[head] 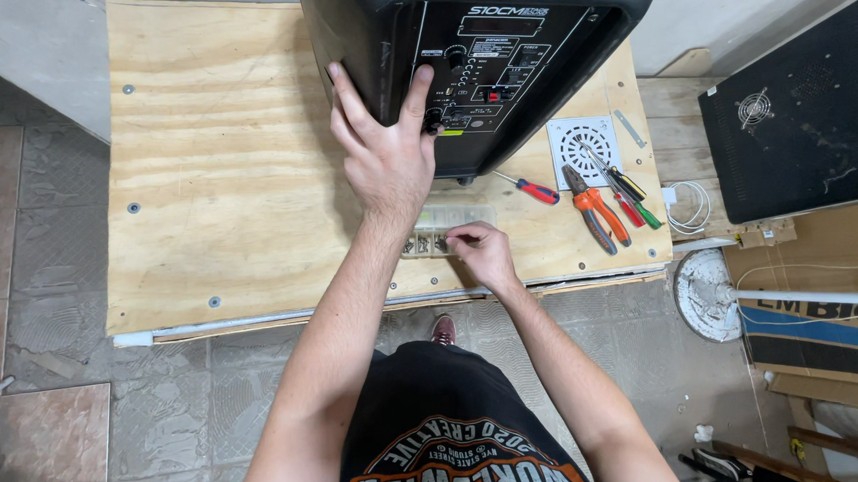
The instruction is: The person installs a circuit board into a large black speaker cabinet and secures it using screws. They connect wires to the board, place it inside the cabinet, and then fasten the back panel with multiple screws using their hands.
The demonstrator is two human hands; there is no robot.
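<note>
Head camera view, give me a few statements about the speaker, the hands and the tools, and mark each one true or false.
1. The left hand rests on the black speaker. True.
2. The right hand holds the pliers. False: it is at the clear parts box; the pliers lie untouched on the table.
3. A red-handled screwdriver lies beside the speaker. True.
4. The speaker lies on the floor. False: it stands on the plywood table.
5. A white round-slotted grille lies near the pliers. True.
</note>
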